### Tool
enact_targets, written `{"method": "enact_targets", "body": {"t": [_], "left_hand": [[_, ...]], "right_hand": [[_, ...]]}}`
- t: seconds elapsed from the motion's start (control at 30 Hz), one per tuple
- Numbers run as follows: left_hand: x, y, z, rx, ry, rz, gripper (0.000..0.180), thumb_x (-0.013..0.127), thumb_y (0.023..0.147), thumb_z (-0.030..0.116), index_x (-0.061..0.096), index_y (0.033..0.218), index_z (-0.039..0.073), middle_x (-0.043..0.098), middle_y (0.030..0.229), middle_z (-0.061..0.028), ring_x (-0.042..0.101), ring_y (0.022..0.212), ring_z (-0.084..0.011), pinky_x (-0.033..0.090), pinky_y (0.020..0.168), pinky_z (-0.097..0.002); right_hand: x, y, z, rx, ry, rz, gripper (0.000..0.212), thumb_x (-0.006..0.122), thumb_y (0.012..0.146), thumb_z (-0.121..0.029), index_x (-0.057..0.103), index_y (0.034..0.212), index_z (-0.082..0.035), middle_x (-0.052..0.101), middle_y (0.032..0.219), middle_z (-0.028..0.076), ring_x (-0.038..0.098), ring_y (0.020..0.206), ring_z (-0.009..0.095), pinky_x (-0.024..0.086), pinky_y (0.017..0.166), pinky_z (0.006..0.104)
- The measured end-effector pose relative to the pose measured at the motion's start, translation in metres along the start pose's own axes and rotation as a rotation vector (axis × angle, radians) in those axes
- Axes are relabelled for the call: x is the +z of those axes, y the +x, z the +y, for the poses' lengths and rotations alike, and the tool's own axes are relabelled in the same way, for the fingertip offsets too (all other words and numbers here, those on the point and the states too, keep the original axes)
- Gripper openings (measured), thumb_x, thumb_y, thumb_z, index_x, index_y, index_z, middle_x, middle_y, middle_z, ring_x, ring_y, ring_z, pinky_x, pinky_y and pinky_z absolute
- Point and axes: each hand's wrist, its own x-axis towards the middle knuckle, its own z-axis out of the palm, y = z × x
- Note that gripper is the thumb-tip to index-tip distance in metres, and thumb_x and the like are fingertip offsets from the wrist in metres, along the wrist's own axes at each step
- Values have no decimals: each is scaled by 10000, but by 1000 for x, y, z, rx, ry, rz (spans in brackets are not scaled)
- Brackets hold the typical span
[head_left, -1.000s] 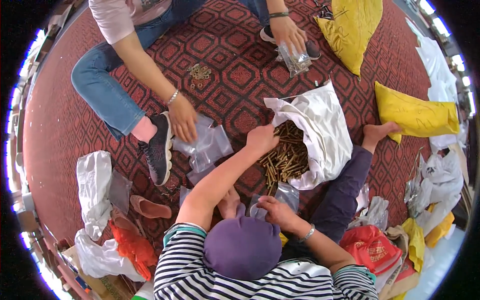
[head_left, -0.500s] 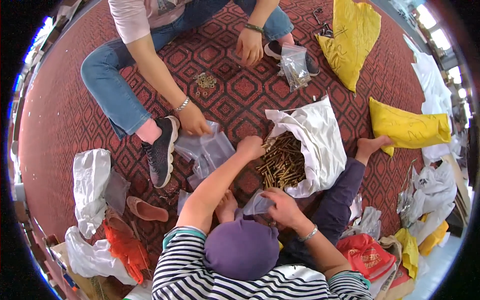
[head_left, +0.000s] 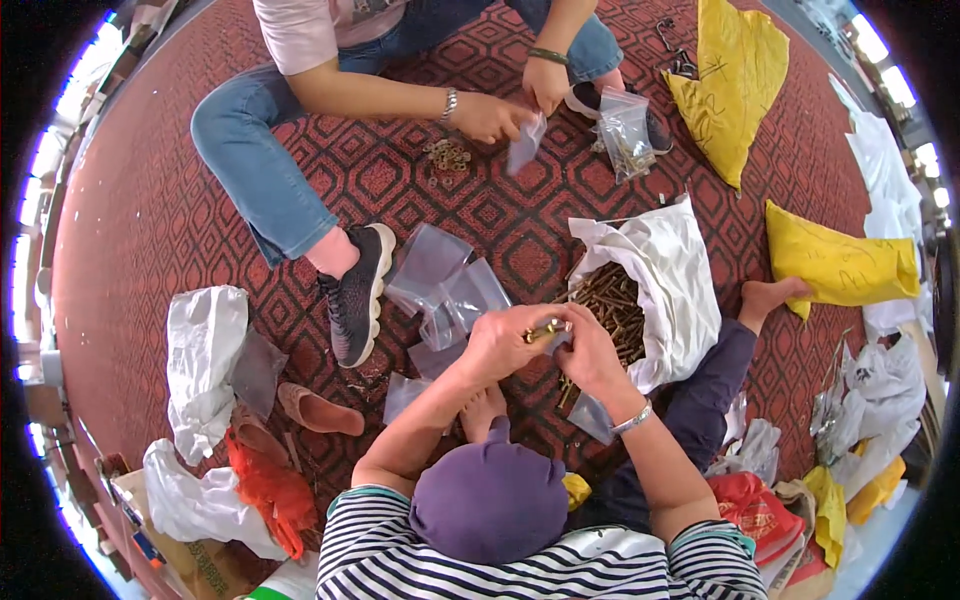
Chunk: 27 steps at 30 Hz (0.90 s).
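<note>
Close together over my bent purple-trousered knee (head_left: 488,505), both my hands are closed. My left hand (head_left: 498,345) grips a few brass-coloured screws (head_left: 545,331), their ends pointing toward my right hand (head_left: 592,352). That right hand pinches a clear plastic bag (head_left: 558,342), mostly hidden by the fingers. Just beyond them, a white woven sack (head_left: 672,275) lies on its side, with many brass-coloured screws (head_left: 612,300) spilling from its mouth. Several flat clear bags (head_left: 440,280) lie on the carpet to the left. More clear plastic (head_left: 592,418) shows beneath my right wrist.
Across from me a seated person's hands (head_left: 500,118) hold a small clear bag (head_left: 526,145) beside a pile of small washer-like rings (head_left: 446,156). Yellow sacks (head_left: 735,90) stand at the right. A filled clear bag (head_left: 626,140), slippers (head_left: 318,410) and red bags (head_left: 755,515) lie around.
My left hand has left the sack's mouth with screws and come to my right hand, which has risen with the bag. The other person has lifted a small bag to their other hand.
</note>
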Motion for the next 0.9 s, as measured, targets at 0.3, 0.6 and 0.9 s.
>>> {"method": "enact_targets", "body": {"t": [0.3,0.6,0.9], "left_hand": [[-2,7,29,-447,-1017,255,192,438,867,67,580,975,-4,551,713,-58,471,600,-103,386,561,-204],[1,5,27,-456,-731,276,221,388,890,87,569,978,-6,576,802,-82,508,674,-129,417,659,-246],[-46,-8,-15,-463,-299,311,227,482,841,111,555,1045,44,585,928,-63,544,807,-183,429,719,-289]], "right_hand": [[6,0,-23,1,102,-46,516,568,595,40,523,1100,-55,530,1119,104,558,922,298,464,780,323],[12,12,-25,66,206,-19,527,550,598,67,533,1110,-54,547,1083,105,557,923,277,461,797,310],[-14,83,-34,199,326,33,380,474,634,69,612,976,-26,635,885,90,580,732,223,463,655,276]]}}
